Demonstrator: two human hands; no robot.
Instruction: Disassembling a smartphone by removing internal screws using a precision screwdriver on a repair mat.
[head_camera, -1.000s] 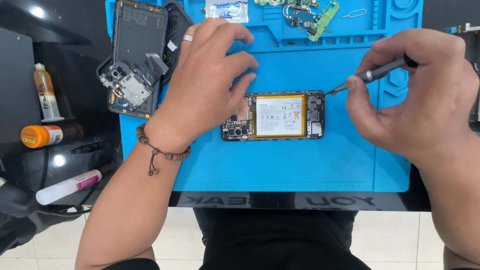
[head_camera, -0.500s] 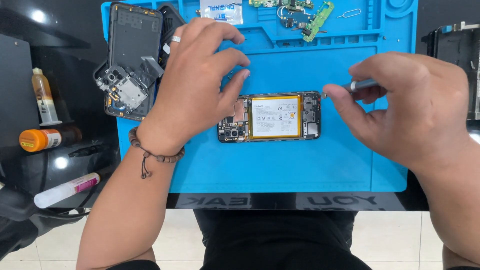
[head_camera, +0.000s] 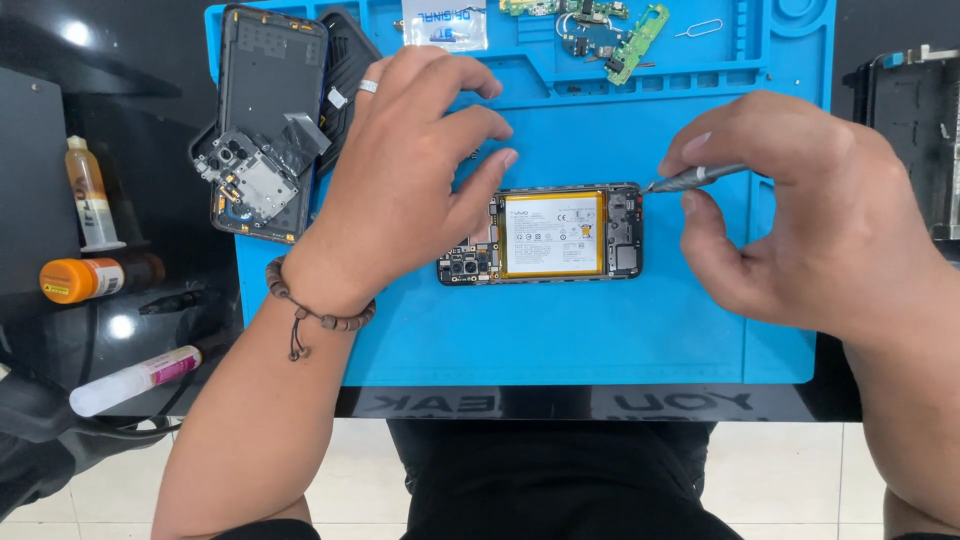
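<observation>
You are steadying the opened black smartphone with its white battery (head_camera: 545, 234) with your left hand (head_camera: 405, 170), back cover already off, while your right hand (head_camera: 800, 205) is pinching a slim grey screwdriver (head_camera: 695, 178) at its top-right corner, screws seemingly unfinished

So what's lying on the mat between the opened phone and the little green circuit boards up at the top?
In the head view, only bare blue mat separates the opened phone from the green circuit boards; the left hand's fingers reach in from the side.

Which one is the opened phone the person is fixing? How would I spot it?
Find the big blue mat. In its middle, between the left hand and right hand, lies the opened phone. Unlike the dark back covers at the mat's top left, it shows a yellow-edged white battery.
</observation>
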